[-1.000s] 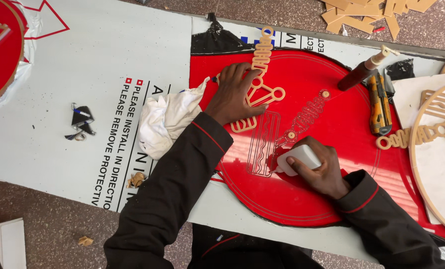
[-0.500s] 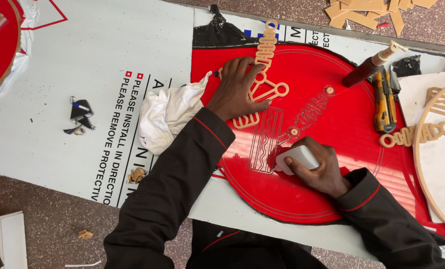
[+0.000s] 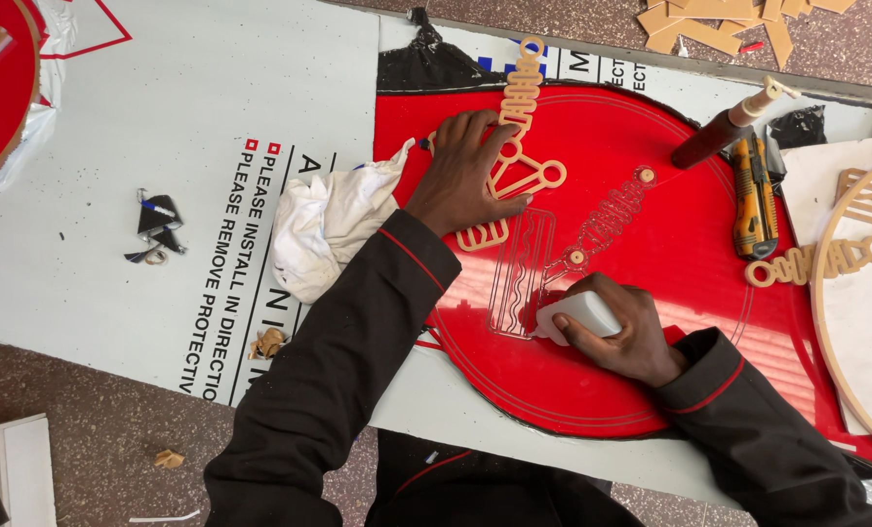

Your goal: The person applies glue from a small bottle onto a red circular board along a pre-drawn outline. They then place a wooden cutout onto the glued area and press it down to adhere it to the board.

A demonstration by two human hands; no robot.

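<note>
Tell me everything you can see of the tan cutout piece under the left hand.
The tan cutout piece looks like thin wood or board, cut as an openwork shape: a ring at the top, a ribbed stem, a triangular frame with rings at its corners, and a comb-like lower end. It lies flat on the red round panel, near its upper left edge. The left hand presses on its middle, fingers spread, covering part of it.

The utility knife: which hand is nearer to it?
Right. The right hand, gripping a white block, sits below-left of the utility knife; the left hand rests farther left on a wooden cutout.
</note>
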